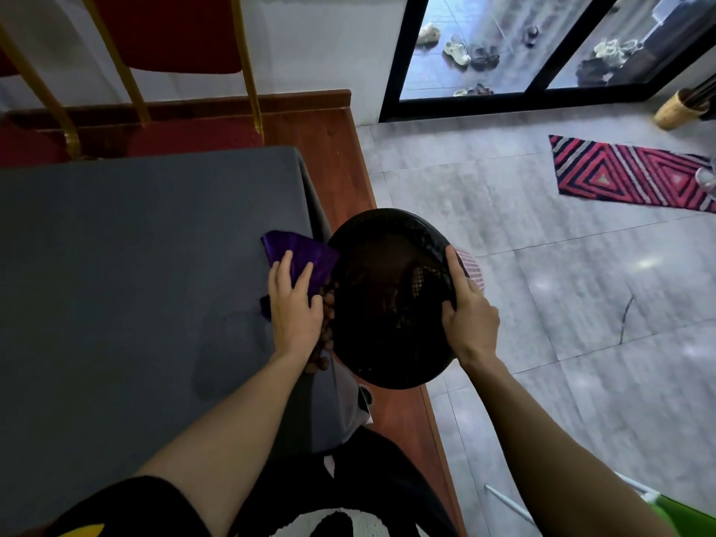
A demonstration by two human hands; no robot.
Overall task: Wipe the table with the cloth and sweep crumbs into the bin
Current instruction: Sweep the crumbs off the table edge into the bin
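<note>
The purple cloth (300, 257) is pressed flat at the right edge of the grey surface (135, 246) by the left hand (295, 308), fingers straight and partly covering it. The black mesh bin (387, 296) is held tilted against that edge, its rim gripped by the right hand (470, 319). Brown crumbs (327, 308) are largely hidden between hand and bin.
</note>
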